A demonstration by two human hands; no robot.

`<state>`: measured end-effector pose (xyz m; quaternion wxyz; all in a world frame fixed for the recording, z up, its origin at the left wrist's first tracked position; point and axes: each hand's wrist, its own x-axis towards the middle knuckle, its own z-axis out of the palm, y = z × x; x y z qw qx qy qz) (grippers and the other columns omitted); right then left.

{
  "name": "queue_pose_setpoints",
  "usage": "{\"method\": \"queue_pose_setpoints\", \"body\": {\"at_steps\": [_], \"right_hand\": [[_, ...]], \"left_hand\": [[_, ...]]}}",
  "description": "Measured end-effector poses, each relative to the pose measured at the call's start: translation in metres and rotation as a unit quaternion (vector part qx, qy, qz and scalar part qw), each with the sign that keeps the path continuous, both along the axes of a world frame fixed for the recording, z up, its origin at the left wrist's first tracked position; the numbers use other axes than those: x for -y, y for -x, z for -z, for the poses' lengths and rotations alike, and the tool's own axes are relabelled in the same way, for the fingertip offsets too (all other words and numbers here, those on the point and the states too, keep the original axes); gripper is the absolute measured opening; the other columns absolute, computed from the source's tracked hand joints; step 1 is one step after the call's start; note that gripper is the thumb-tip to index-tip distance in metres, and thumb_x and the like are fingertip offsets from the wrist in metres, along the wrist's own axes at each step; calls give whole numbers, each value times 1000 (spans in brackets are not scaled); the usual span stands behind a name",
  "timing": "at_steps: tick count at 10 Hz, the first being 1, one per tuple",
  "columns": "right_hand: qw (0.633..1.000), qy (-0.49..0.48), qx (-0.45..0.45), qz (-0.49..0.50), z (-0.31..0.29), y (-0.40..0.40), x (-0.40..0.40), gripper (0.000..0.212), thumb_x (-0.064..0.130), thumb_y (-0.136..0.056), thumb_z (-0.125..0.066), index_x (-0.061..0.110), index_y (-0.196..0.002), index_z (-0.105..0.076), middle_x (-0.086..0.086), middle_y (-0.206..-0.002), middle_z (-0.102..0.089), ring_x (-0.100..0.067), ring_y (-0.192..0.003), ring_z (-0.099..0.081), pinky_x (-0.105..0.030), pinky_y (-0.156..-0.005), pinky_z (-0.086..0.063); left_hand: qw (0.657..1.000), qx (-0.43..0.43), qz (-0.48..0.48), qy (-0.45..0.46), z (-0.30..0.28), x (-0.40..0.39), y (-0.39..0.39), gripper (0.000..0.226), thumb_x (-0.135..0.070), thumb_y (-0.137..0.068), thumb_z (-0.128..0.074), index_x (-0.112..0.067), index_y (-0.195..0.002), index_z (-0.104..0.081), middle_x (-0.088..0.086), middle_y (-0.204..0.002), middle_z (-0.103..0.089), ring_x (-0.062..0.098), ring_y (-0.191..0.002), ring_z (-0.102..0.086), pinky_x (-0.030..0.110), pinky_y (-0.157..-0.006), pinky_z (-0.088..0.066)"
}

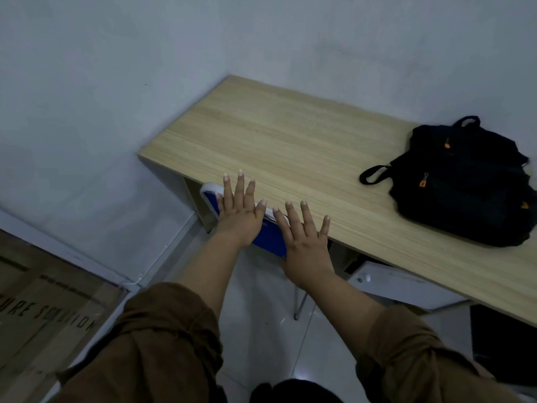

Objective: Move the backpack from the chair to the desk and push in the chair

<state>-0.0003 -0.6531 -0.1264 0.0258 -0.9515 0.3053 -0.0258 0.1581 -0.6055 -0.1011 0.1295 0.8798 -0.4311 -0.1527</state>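
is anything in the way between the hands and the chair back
Nothing visible. Both the left hand and the right hand are spread open against the blue chair back, which sits at the desk edge. The backpack lies on the desk, well off to the right.

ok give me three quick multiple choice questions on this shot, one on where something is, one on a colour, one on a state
1. Where is the backpack?
A. on the chair
B. on the desk, right part
C. on the floor

2. What colour is the chair back?
A. red
B. green
C. blue

3. How are the hands?
A. fists
B. flat, fingers spread
C. gripping a strap

Answers:
1 B, it lies on the desk top.
2 C, blue panel with a pale rim.
3 B, left hand and right hand are open against the chair back.
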Motion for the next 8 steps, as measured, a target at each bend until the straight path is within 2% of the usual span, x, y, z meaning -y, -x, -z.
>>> {"method": "queue_pose_setpoints", "body": {"at_steps": [1, 3, 5, 6, 7, 8], "right_hand": [[1000, 9, 1, -1, 2, 0, 1, 105, 28, -77, -64, 28, -152, 9, -4, -164, -1, -33, -149, 10, -68, -107, 9], [999, -32, -27, -19, -5, 2, 3, 105, 26, -82, -58, 33, -145, 26, 0, -164, 12, -29, -149, 17, -65, -109, 14], [990, -126, -41, -42, -20, 13, 4, 99, 15, -85, -56, 33, -150, 17, 2, -164, 11, -26, -149, 16, -59, -118, 3], [968, -245, -48, -33, -37, 20, 15, 95, 17, -88, -58, 32, -152, 9, 0, -164, 7, -27, -150, 9, -55, -120, -8], [932, -361, -41, -2, -60, 42, 26, 82, 17, -91, -56, 28, -154, -4, -6, -162, -12, -30, -145, -22, -44, -113, -32], [935, -349, -33, 62, -80, 80, 43, 55, 16, -93, -52, 20, -146, -37, -9, -151, -42, -29, -131, -45, -37, -104, -41]], "left_hand": [[1000, -3, 2, -14, -1, 0, -2, 65, -48, -100, -15, -21, -153, 9, 0, -159, 30, 26, -142, 36, 50, -115, 20], [997, -7, 7, -70, -7, 0, -1, 66, -50, -99, -12, -19, -154, 9, 3, -160, 29, 28, -142, 36, 52, -118, 17], [989, 6, 15, -144, -20, 0, 6, 69, -52, -98, -9, -15, -154, 6, 6, -162, 19, 31, -144, 32, 52, -119, 13], [979, 22, 39, -198, -32, 5, 11, 70, -52, -99, -10, -10, -154, -4, 11, -164, 3, 32, -148, 21, 52, -121, 7], [960, 27, 75, -269, -41, 15, 22, 68, -52, -99, -13, -10, -153, -15, 14, -163, -10, 36, -150, 6, 54, -121, -1], [934, 11, 137, -330, -55, 37, 39, 67, -52, -99, -19, -8, -148, -31, 15, -158, -27, 36, -145, -24, 53, -119, -15]]}}
